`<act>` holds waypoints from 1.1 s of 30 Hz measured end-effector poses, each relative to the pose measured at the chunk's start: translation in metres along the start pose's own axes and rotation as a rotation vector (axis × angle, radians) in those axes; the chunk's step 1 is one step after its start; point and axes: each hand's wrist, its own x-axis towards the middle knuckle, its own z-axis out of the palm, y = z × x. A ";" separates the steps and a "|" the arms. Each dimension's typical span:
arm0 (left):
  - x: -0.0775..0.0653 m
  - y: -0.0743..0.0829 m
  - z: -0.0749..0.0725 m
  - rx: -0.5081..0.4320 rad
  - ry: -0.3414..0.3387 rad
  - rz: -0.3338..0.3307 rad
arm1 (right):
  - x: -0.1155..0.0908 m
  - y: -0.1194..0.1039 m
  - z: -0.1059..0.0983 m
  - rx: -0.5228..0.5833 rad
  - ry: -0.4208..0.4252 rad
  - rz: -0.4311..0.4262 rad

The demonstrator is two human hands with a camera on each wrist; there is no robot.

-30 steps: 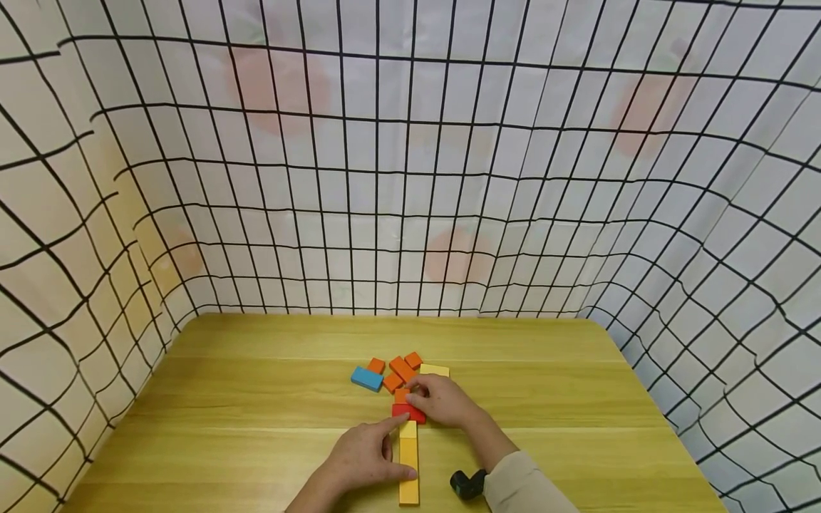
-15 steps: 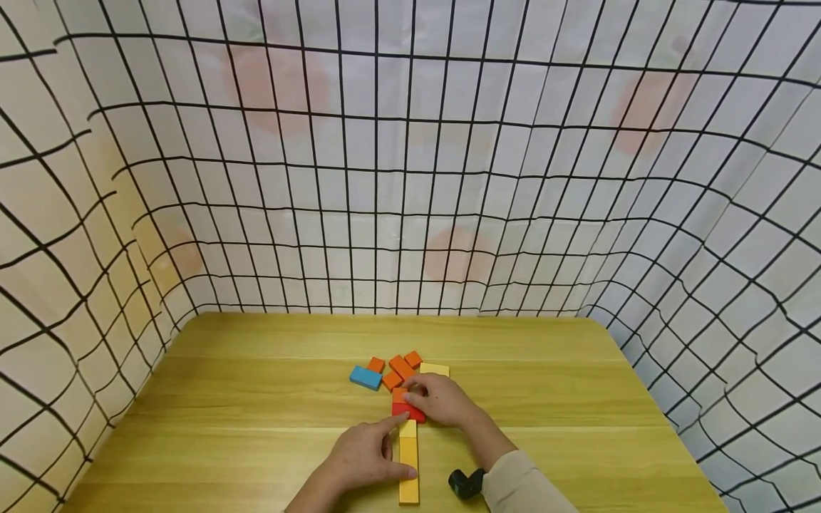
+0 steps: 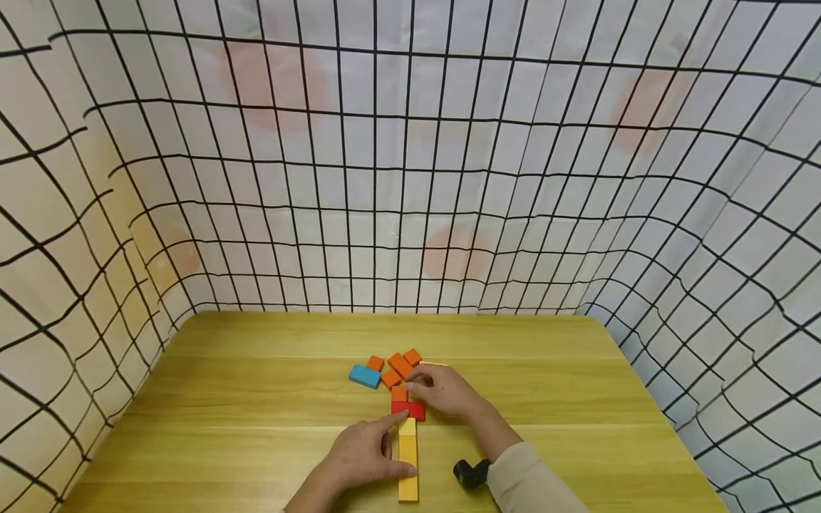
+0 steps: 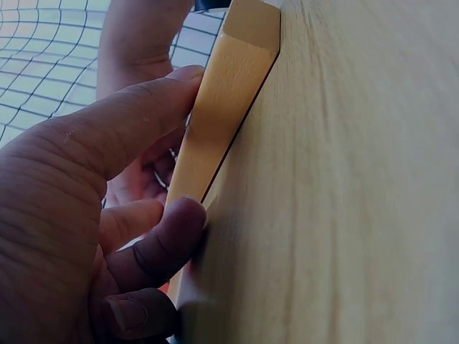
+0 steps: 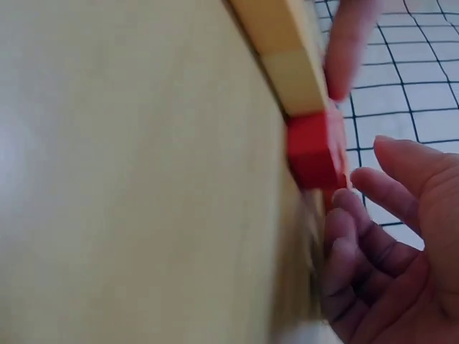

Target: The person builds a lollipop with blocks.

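Note:
A row of toy blocks runs up the table: a long yellow block, a small pale-yellow block, a red block set crosswise and an orange block. My left hand lies along the row's left side, index fingertip on the red block and thumb on the long yellow one. In the left wrist view the thumb touches the long yellow block. My right hand hovers beside the orange block, apart from it, holding nothing visible. The right wrist view shows its fingers near the red block.
Beyond the row lie a blue block, several loose orange blocks and a pale-yellow block partly hidden by my right hand. A black device sits by my right sleeve. Black wire mesh stands around the wooden table.
The orange block has shifted slightly left over the red block's left end. My right hand has let go of it and moved a little right and away. My left hand stays put.

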 end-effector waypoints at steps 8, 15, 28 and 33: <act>0.001 0.000 0.000 0.001 -0.003 -0.004 | 0.019 0.007 -0.018 -0.024 0.174 0.036; 0.002 0.000 0.000 -0.011 -0.012 -0.008 | 0.041 0.019 -0.023 -0.022 0.129 0.037; 0.001 -0.002 0.001 0.007 0.007 -0.001 | 0.058 0.024 -0.016 -0.029 -0.030 0.080; 0.001 -0.002 0.002 0.004 0.006 0.000 | 0.059 0.025 -0.014 -0.054 -0.023 0.069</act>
